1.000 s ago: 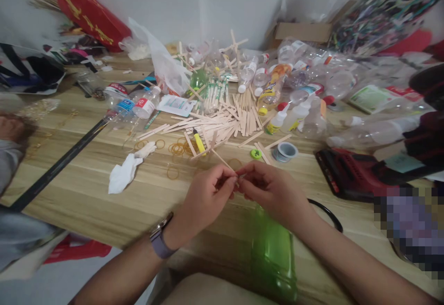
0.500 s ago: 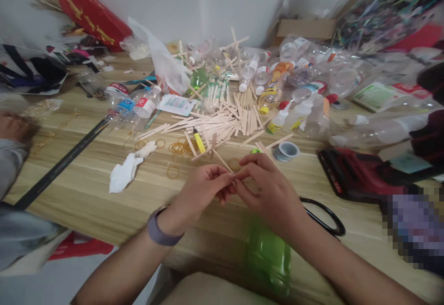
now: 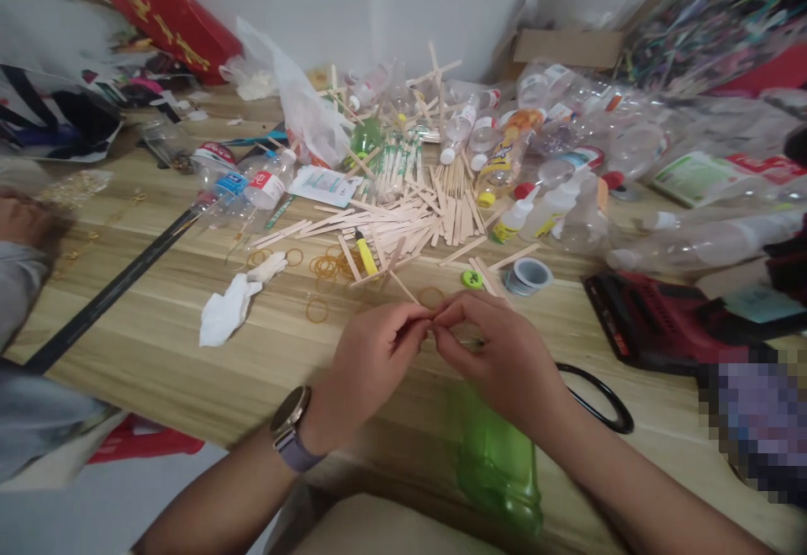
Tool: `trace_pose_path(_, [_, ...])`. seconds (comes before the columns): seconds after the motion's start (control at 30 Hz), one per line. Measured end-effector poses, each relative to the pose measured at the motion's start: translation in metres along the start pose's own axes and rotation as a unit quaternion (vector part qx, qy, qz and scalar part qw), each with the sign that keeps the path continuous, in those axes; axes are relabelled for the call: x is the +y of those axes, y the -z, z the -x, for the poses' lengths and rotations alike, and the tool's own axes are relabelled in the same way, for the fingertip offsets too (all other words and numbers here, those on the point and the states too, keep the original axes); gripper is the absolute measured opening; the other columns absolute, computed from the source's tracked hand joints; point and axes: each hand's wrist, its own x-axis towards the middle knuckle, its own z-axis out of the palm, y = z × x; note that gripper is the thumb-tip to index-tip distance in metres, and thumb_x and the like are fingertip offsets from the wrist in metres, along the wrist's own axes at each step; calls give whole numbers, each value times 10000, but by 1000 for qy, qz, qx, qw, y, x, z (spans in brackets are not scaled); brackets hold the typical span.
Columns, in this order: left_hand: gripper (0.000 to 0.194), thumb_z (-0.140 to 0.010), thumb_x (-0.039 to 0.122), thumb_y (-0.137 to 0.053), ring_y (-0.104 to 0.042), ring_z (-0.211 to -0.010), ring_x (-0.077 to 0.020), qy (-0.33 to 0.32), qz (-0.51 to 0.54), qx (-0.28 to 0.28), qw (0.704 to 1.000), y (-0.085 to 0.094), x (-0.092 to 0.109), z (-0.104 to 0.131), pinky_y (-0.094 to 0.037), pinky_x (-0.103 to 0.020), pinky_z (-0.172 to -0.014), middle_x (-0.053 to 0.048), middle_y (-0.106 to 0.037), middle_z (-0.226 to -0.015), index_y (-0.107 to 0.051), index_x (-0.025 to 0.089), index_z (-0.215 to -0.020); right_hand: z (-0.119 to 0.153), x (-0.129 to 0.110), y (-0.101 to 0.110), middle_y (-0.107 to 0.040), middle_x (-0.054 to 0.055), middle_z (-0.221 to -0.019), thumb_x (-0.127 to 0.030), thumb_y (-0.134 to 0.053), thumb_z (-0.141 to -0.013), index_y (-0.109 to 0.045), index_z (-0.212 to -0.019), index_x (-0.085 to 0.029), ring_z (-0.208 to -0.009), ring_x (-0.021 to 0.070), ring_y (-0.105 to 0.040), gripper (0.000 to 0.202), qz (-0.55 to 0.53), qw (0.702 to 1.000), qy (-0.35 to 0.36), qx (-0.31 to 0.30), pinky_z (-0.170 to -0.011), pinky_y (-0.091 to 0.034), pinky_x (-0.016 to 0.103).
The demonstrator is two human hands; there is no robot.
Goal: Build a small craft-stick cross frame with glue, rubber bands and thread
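Observation:
My left hand (image 3: 382,349), with a watch at its wrist, and my right hand (image 3: 495,349) meet fingertip to fingertip above the table. Both are pinched together on the near end of a thin wooden stick (image 3: 403,288), which points away toward a cross of flat sticks (image 3: 380,273). The fingers hide the stick's end. Just behind my fingers lies a rubber band (image 3: 432,296). A green plastic bottle (image 3: 498,462) lies below my right hand, near the table's front edge.
Wooden sticks (image 3: 403,227) lie heaped beyond my hands, with a yellow marker (image 3: 366,254) and wire spool (image 3: 528,276) nearer. Plastic bottles (image 3: 567,118) crowd the back. A red-black tool (image 3: 656,319) sits right. Another person's hand (image 3: 22,220) shows at far left.
My left wrist has turned, so the watch face now shows and its fingers are drawn in closer. The whole view has shifted slightly. Both hands keep their pinch.

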Motion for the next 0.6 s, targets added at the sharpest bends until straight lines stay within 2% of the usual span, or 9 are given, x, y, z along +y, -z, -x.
trace_pose_path(0.07, [141,-862,150,-559,-578,-665,-117,5,3,-13,1000,0,-1,-1,-410,-230,-644,27,-658,-730,-684,203,-900,-1,-1,2,-707,6,-761,-112,-571,-776,-601,-729,-223,-726,181,-650,125,-25,999,-46,-13,-645,-456,291])
trace_pose_path(0.13, [93,-862,186,-569,-550,-607,-103,76,93,-55,991,1,-2,-4,-395,-214,-585,41,-627,-674,-660,199,-845,-2,-1,3,-696,11,-751,-146,-564,-785,-606,-743,-227,-715,184,-645,100,-30,997,-68,-20,-610,-445,282])
trace_pose_path(0.2, [104,-857,236,-579,-501,-522,-86,160,210,-106,959,2,-3,-7,-363,-196,-502,57,-575,-597,-623,190,-775,-3,-1,3,-681,15,-745,-153,-554,-793,-605,-751,-224,-712,184,-636,96,-29,997,-68,-28,-590,-434,275])
trace_pose_path(0.27, [158,-842,280,-591,-461,-462,-72,211,286,-138,924,2,-3,-10,-327,-182,-440,64,-538,-549,-590,182,-718,-3,-1,2,-669,14,-739,-141,-545,-801,-598,-755,-219,-706,179,-628,105,-28,998,-54,-34,-584,-429,269])
trace_pose_path(0.47, [255,-778,363,-654,-390,-397,-29,270,369,-158,875,2,-6,-14,-258,-148,-385,62,-518,-541,-544,167,-657,-1,-1,0,-673,19,-773,-104,-545,-819,-585,-830,-197,-716,171,-628,103,-19,999,-29,-13,-621,-437,271])
trace_pose_path(0.6, [229,-732,346,-696,-406,-428,-26,293,404,-147,854,2,-8,-16,-288,-133,-413,64,-513,-559,-561,164,-695,3,-2,0,-686,28,-799,-107,-574,-837,-612,-872,-181,-768,186,-642,90,5,1000,20,-8,-694,-448,291])
